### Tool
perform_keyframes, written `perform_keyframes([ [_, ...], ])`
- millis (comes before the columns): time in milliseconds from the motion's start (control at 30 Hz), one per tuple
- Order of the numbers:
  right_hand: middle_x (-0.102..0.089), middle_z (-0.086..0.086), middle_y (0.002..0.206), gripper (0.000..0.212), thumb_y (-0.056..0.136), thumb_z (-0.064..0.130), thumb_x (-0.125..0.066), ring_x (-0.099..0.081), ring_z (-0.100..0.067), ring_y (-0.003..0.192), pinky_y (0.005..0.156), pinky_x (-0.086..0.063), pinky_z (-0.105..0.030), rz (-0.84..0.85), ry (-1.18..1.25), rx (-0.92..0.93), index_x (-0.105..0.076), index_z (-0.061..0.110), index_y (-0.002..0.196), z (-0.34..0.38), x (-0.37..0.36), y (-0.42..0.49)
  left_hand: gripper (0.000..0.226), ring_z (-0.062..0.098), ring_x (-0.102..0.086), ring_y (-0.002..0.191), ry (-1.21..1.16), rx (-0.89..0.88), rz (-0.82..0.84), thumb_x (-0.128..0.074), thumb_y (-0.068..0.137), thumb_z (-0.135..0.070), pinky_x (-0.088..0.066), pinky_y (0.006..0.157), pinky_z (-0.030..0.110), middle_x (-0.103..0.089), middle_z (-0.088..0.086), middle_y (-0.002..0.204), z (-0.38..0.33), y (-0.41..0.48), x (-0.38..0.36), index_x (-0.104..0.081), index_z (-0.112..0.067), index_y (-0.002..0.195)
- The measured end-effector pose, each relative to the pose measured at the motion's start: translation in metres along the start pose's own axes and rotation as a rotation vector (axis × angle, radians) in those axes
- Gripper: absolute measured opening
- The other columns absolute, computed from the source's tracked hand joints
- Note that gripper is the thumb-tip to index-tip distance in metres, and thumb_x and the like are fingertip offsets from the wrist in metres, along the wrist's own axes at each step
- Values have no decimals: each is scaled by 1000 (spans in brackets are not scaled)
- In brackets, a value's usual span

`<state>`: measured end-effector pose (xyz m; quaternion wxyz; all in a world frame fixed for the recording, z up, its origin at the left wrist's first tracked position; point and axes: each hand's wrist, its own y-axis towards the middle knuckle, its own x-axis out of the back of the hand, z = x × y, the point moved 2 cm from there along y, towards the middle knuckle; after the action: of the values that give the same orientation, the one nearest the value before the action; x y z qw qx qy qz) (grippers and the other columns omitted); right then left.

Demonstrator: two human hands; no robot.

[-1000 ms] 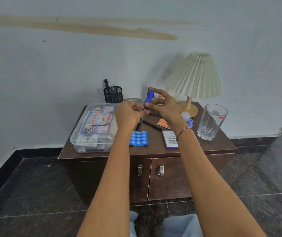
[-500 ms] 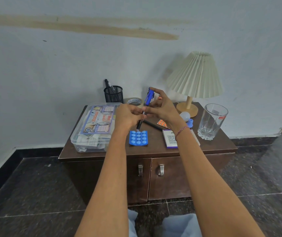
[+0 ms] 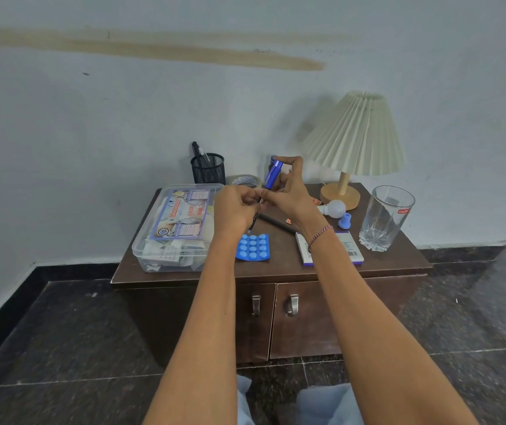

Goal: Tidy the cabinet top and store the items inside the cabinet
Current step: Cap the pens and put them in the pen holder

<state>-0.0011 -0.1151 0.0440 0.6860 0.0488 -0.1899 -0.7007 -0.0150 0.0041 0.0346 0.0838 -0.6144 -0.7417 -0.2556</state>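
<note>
Blue plastic: the pen (image 3: 273, 174) is up over the cabinet top (image 3: 282, 266), both hands on it. Right hand (image 3: 288, 194) grip pinches the capped upper end, left hand (image 3: 235, 210) grip pinches the lower barrel. Task looks barely begun: doors (image 3: 307, 320) shut; blister pack (image 3: 253, 247), carton (image 3: 349, 249), black pen (image 3: 276, 223), bulb (image 3: 334, 207) and glass (image 3: 383, 219) all out. Clear box (image 3: 153, 259) holds first-aid packets; mesh cup (image 3: 209, 170) holds pens.
</note>
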Motion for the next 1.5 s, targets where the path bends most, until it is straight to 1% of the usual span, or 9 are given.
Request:
perform_keyframes([
  [300, -48, 5, 73, 47, 84, 1, -66, -58, 0, 49, 50, -45, -6, -164, -111, 161, -43, 11, 124, 28, -10, 13, 22, 12, -69, 83, -71, -46, -117, -73, 79, -9, -52, 81, 23, -75, 6, 95, -10, 9, 16, -74, -10, 101],
  [433, -59, -5, 79, 37, 83, 3, -68, -68, -27, 66, 65, -58, -31, -192, -122, 190, -50, 10, 115, 45, -22, 36, 23, 18, -69, 88, 107, -123, -163, -70, 83, -20, -49, 81, 23, -75, 8, 98, -14, 38, 35, -74, -9, 103],
  [500, -61, -7, 79, 35, 82, 0, -68, -68, -27, 68, 70, -58, -40, -180, -132, 218, -53, 10, 112, 54, -30, 53, 22, 18, -68, 79, 139, -140, -192, -71, 81, -19, -49, 75, 20, -75, 10, 93, -16, 60, 46, -75, -10, 101],
  [633, -65, -6, 77, 30, 83, -4, -62, -64, -11, 62, 67, -57, -31, -137, -244, 307, -58, 14, 106, 63, -50, 91, 21, 18, -66, 70, 195, -165, -243, -73, 77, -14, -53, 75, 23, -74, 13, 88, -21, 104, 61, -75, -9, 98],
  [800, -68, -17, 85, 28, 83, -6, -57, -67, -28, 78, 68, -52, -30, -76, -302, 272, -57, 12, 104, 49, -77, 125, 18, 27, -68, 77, 231, -136, -239, -73, 78, -12, -48, 71, 25, -73, 15, 87, -1, 142, 64, -75, -4, 94],
  [1033, -66, -20, 84, 27, 85, -9, -47, -65, -31, 75, 58, -47, -21, 1, -329, 243, -55, 10, 102, 20, -101, 160, 19, 29, -68, 75, 187, -39, -211, -69, 79, -4, -56, 78, 36, -73, 17, 86, 28, 179, 65, -71, -5, 97],
  [1200, -63, -19, 84, 29, 82, -10, -57, -66, -35, 79, 74, -58, -42, 96, -412, 158, -64, 7, 104, -4, -115, 176, 19, 25, -63, 77, 210, 57, -164, -70, 76, 1, -56, 78, 34, -70, 19, 92, 47, 195, 63, -70, 0, 95],
  [1367, -71, -18, 89, 46, 78, -15, -54, -60, -20, 73, 75, -53, -30, 131, -527, 138, -66, 10, 114, -19, -126, 183, 20, 27, -62, 83, 257, 103, -152, -66, 79, 1, -52, 80, 33, -66, 14, 89, 61, 201, 61, -70, 1, 99],
  [1500, -71, -18, 97, 50, 81, -13, -50, -65, -28, 92, 82, -50, -27, 153, -549, 135, -61, 10, 125, -25, -132, 182, 28, 32, -65, 99, 246, 81, -171, -63, 78, 7, -55, 85, 38, -69, 20, 105, 65, 205, 62, -69, 0, 105],
])
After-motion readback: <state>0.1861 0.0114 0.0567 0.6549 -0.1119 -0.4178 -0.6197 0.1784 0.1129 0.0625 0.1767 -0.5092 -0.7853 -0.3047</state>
